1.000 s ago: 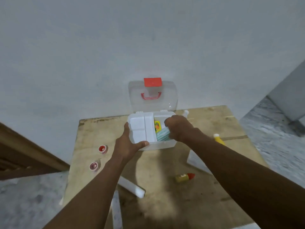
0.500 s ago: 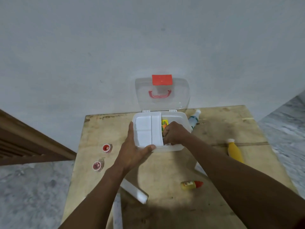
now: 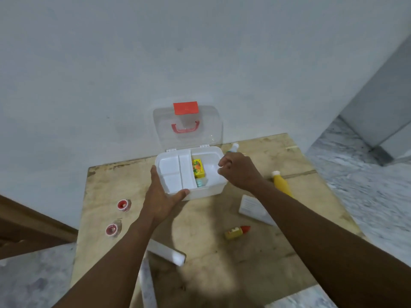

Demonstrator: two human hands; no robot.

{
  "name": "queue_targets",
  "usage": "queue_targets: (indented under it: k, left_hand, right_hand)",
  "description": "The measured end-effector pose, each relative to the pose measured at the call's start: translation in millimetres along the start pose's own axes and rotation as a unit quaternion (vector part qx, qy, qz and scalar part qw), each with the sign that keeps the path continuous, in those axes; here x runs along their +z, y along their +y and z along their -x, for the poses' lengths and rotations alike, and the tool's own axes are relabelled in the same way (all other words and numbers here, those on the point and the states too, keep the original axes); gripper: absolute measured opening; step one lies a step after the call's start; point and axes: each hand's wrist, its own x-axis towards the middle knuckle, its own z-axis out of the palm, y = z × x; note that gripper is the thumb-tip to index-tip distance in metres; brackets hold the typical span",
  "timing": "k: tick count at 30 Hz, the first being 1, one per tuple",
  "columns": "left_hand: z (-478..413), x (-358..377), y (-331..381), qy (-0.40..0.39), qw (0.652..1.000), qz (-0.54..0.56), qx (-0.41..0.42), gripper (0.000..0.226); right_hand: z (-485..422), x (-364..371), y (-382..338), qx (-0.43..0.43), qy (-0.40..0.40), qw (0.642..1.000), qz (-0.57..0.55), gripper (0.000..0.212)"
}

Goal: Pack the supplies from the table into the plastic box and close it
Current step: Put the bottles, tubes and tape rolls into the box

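Note:
The white plastic box (image 3: 209,189) stands open at the table's back, its clear lid (image 3: 188,126) with red handle upright against the wall. Inside lie a white divided tray, a small yellow carton (image 3: 198,168) and a teal item (image 3: 200,182). My left hand (image 3: 161,197) grips the box's front-left corner. My right hand (image 3: 239,172) hovers at the box's right rim, fingers loosely curled, holding nothing. On the table lie a yellow bottle (image 3: 281,184), a small yellow bottle with red cap (image 3: 236,232), a white ribbed pack (image 3: 252,206), a white tube (image 3: 166,254) and two red-topped rolls (image 3: 124,205) (image 3: 112,228).
A white-capped bottle (image 3: 233,148) lies behind the box's right corner. The wooden table (image 3: 211,263) abuts a pale wall. A brown wooden rail (image 3: 33,221) runs at the left. Marble floor (image 3: 367,185) lies to the right, beyond the table edge.
My right hand put the teal item into the box and has drawn out to the right rim, empty. My left hand still holds the box's corner.

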Motion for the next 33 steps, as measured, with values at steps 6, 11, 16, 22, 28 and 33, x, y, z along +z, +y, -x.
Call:
queue_targets:
  k: [6, 11, 16, 22, 28, 33]
  left_hand:
    - [2.9, 1.4, 1.5, -0.007, 1.000, 0.006, -0.007, 0.097]
    - [3.2, 2.6, 2.9, -0.003, 1.000, 0.005, -0.027, 0.100]
    - [0.6, 3.8, -2.0, -0.002, 0.999, 0.007, -0.039, 0.101]
    - [-0.3, 3.1, -0.7, -0.012, 0.998, 0.000, -0.062, 0.106]
    - [0.0, 3.5, 4.0, -0.015, 0.998, -0.006, -0.067, 0.107]
    - [1.6, 3.0, 7.3, -0.017, 0.998, 0.009, -0.059, 0.104]
  right_hand:
    - [52.5, -22.6, 65.6, 0.051, -0.023, 0.994, 0.093, 0.026]
    - [76.5, -26.5, 105.0, 0.082, -0.084, 0.976, 0.182, 0.048]
    - [71.7, -22.2, 124.4, 0.069, -0.127, 0.961, 0.236, 0.066]
    - [60.1, -13.3, 142.5, 0.012, -0.165, 0.935, 0.314, 0.068]
    - [54.2, -23.8, 141.8, -0.008, -0.131, 0.955, 0.268, 0.059]
    - [37.6, -55.5, 100.9, -0.001, -0.028, 0.984, 0.174, 0.069]
